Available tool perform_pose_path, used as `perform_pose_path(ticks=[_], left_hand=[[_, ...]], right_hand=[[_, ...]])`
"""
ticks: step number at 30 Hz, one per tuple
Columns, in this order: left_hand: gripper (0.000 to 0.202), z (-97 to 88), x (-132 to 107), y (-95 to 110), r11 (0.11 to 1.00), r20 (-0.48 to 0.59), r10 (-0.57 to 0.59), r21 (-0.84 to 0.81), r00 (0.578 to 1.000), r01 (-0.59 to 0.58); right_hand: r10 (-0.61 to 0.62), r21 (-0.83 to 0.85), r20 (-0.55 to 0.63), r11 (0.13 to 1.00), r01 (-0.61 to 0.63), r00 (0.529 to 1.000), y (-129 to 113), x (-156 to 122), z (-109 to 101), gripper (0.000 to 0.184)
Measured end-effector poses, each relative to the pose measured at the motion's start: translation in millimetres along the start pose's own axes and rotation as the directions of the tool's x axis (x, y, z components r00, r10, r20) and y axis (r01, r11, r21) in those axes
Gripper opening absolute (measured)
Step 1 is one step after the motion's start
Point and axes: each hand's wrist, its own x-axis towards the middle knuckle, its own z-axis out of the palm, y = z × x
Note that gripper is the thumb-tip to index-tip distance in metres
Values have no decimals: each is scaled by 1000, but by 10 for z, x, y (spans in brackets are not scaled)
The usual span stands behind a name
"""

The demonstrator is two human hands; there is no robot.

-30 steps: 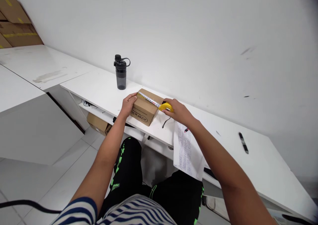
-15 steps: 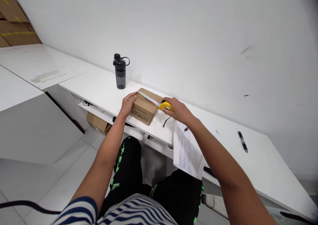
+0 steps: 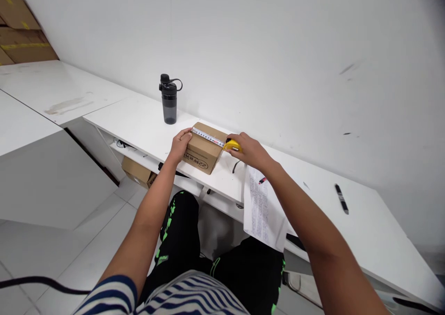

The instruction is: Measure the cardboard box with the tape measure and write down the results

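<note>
A small brown cardboard box (image 3: 203, 150) with printing on its near side sits on the white desk. Across its top runs the extended blade (image 3: 207, 136) of a tape measure, numbers facing up. My left hand (image 3: 181, 144) is closed at the box's left edge, fingertips pressing the blade's end there; the tip itself is hidden. At the right edge of the box, my right hand (image 3: 247, 149) grips the yellow tape measure case (image 3: 232, 145). A dark strap (image 3: 236, 166) lies on the desk just below that hand.
A dark shaker bottle (image 3: 169, 103) stands behind the box, near the wall. Printed paper (image 3: 259, 208) overhangs the desk's front edge, with a red-and-black pen (image 3: 262, 180) on it. Farther right lies a black marker (image 3: 341, 199). Below the desktop is an open cardboard box (image 3: 137, 171).
The tape blade has turned flatter on the box, so its numbered face shows more fully. Both hands stay in nearly the same places, and the view has shifted slightly.
</note>
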Motion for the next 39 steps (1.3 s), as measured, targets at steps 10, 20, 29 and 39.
perform_pose_path(ticks=[10,20,29,39], left_hand=[[43,6,-50,55,999,21,-10,45,1000,10],[53,-21,-43,55,999,44,-14,30,999,13],[58,-46,-66,59,999,48,-20,-29,999,21],[46,-51,-63,-12,996,-16,71,52,997,-70]], right_hand=[[-26,169,-65,985,37,998,-46,288,111,41],[-54,226,-112,971,79,992,-542,1212,538,45],[-25,213,-94,976,44,995,-695,1331,584,44],[-70,128,24,990,66,997,-614,1177,342,45]])
